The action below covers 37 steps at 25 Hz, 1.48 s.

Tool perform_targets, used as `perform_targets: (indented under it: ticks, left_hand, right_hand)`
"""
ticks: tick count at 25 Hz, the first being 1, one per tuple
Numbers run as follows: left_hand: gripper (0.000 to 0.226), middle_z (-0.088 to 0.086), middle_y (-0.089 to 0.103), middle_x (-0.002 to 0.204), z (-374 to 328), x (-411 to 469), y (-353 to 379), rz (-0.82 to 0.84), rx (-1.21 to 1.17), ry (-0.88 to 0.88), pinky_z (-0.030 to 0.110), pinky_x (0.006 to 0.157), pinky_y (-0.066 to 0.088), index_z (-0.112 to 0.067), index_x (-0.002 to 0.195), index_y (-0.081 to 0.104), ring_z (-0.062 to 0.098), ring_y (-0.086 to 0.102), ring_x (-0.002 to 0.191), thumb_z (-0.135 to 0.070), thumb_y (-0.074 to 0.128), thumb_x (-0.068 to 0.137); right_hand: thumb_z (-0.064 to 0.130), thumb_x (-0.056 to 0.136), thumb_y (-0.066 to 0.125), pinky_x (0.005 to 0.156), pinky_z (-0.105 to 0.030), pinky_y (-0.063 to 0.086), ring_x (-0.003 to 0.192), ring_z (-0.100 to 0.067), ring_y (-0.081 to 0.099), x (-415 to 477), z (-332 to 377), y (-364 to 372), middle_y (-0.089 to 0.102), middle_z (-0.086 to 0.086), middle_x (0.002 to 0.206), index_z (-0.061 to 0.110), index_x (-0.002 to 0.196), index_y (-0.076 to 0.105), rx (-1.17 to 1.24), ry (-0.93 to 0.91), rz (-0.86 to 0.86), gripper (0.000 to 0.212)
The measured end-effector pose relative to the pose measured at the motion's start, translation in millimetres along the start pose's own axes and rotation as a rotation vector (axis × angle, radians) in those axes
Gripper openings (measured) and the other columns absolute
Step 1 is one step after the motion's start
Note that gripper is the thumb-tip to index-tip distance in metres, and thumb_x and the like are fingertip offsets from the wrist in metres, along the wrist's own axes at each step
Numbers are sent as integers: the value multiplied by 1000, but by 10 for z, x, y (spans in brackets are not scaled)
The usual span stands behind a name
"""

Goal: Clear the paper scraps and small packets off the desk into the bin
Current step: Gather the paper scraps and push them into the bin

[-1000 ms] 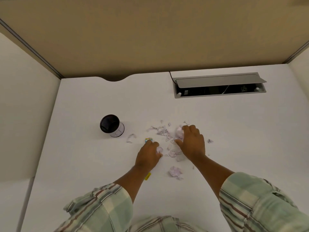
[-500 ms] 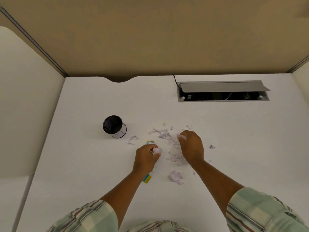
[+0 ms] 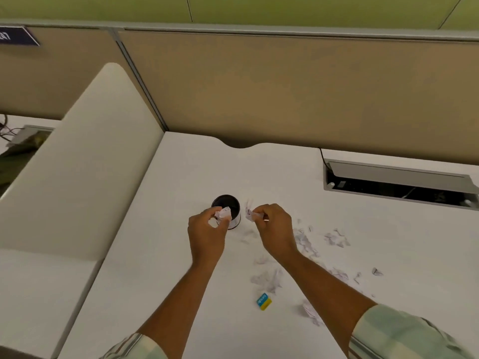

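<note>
With a crumpled white paper scrap (image 3: 223, 212) pinched in the left hand (image 3: 207, 235) and another (image 3: 251, 216) in the right hand (image 3: 276, 229), release is best made only directly above the small black round bin (image 3: 226, 203) on the white bench (image 3: 181, 268).

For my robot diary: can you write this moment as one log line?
left hand: holds scrap over bin | right hand: holds scrap beside bin | desk: scraps, blue-yellow packet remain

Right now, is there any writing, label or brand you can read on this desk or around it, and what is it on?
Small blue and yellow packet: white lettering, upside down and too blurred to read.
Dark sign on the partition, top left: white characters, cut off and unreadable.
Bin: a dark mark on its white side, too small to read.
Paper scraps: faint print, unreadable.
</note>
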<state>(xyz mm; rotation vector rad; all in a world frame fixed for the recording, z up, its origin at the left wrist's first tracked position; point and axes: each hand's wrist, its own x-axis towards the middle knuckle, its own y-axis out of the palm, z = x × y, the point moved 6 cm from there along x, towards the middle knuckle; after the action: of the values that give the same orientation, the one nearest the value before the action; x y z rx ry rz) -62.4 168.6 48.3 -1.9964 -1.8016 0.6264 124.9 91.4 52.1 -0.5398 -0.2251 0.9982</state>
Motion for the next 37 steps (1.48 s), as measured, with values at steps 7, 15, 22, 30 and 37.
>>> perform_targets:
  ticks: [7,15,22,30,37]
  left_hand:
    - [26,0,72,102,157,433,2,21,227,85,19,72,47,-26,110,73,16,59,100,-38,76,87]
    - [36,2,70,118,238,527,159,149,238,166,35,86,55,-17,123,68,23,62,106,-27,75,89]
    - [35,3,68,115,202,434,111,133,232,188,33,86,55,-14,117,69,21,61,104,-21,80,84]
    - [26,3,72,124,174,429,211,158,610,286,39,86,51,-16,118,73,28,60,110,-27,62,98]
    - [33,6,68,128,200,468,168,151,436,253,41,94,52,-13,128,67,29,58,117,-19,65,95]
  right_hand:
    - [31,95,60,67,-29,52,76,-14,66,358,281,573,71,5,83,21,87,66,-130,47,115,15]
    - [13,94,60,75,-25,53,81,-15,67,576,292,805,74,-1,90,12,89,74,-170,52,239,15]
    - [8,97,53,78,-35,55,89,-25,66,518,171,578,72,-10,96,7,94,73,-320,4,205,20]
    - [13,86,45,84,-42,26,106,-23,51,198,298,808,65,8,123,25,120,60,-870,-412,431,39]
    - [12,89,51,89,-41,33,114,-23,55,316,210,698,65,2,131,26,128,61,-714,-297,366,43]
